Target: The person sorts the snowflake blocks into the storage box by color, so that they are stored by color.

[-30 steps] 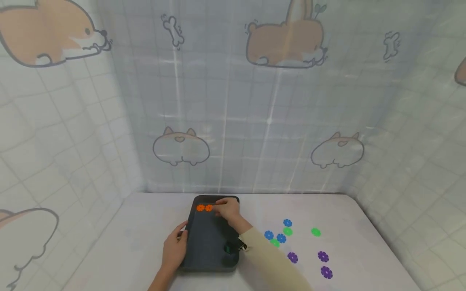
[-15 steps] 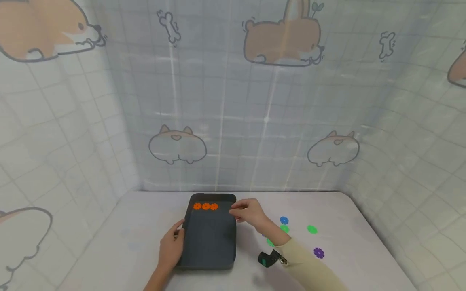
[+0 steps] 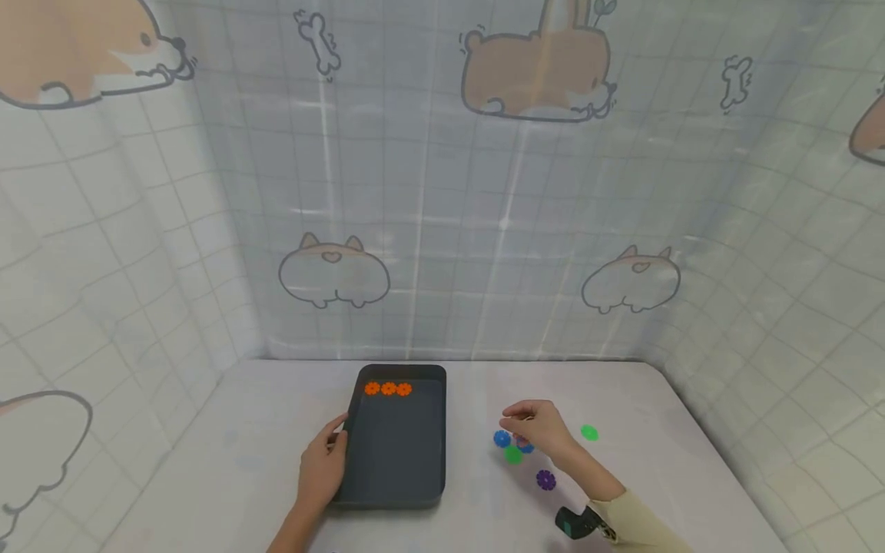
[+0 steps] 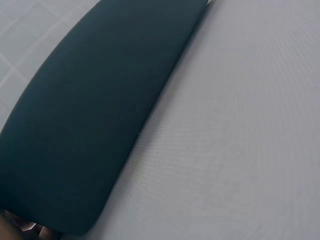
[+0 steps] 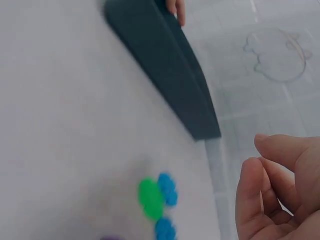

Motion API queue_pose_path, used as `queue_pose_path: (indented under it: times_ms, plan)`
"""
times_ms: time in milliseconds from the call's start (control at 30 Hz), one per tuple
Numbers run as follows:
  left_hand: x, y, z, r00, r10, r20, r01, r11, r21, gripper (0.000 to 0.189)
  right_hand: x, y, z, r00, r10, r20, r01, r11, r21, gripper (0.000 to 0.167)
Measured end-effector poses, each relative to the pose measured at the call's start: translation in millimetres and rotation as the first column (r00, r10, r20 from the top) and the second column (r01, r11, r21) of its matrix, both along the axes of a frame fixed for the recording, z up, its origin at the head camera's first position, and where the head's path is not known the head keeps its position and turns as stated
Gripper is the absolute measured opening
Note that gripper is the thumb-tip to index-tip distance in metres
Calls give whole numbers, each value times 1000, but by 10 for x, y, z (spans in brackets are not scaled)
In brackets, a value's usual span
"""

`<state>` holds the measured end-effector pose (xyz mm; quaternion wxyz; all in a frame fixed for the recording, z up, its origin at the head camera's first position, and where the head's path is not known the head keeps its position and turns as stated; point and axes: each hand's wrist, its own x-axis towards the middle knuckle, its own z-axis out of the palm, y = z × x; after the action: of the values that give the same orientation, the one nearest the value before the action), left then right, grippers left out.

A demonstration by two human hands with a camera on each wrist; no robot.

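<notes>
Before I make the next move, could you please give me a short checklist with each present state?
1. Left hand on the tray: ok, at its left side.
2. Orange pieces inside tray: ok, three in a row, far end.
3. Right hand free: ok, no piece visible in its fingers.
4. Blue pieces unobstructed in head view: not ok, right hand partly covers them.
5. Exact blue count: cannot tell.

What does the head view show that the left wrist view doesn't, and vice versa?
Only the head view shows the right hand, the orange pieces inside the tray, the blue pieces, green pieces and a purple piece. Only the left wrist view shows the outer face of the tray's left wall. Both share the tray, part of the left hand, the table and the tiled backdrop.
</notes>
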<state>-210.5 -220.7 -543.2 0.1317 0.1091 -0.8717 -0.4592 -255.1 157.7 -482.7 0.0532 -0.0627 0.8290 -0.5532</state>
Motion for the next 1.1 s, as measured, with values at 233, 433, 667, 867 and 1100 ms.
queue_pose_path:
  times_ms: [233,433,667,867,1100]
  plan:
    - [-10,-3,1,1000,2,-7,-2,1000,-5,38,172,320,-170,995,-82,50,80,996,36,25]
    - [14,10,-18,1000,4,10,-4,1000,-7,38,364,545,-307,990,-106,96,99,992,77,24]
    - [23,36,-18,1000,-7,7,7,1000,7,38,561,674,-424,984,-154,87,139,979,152,23]
    - [12,28,6,1000,-8,-9,8,1000,-1,38,625,666,-504,979,-193,64,179,968,177,24]
    - [3,21,8,1000,4,-3,-4,1000,-27,39,657,627,-535,973,-227,35,216,956,201,28]
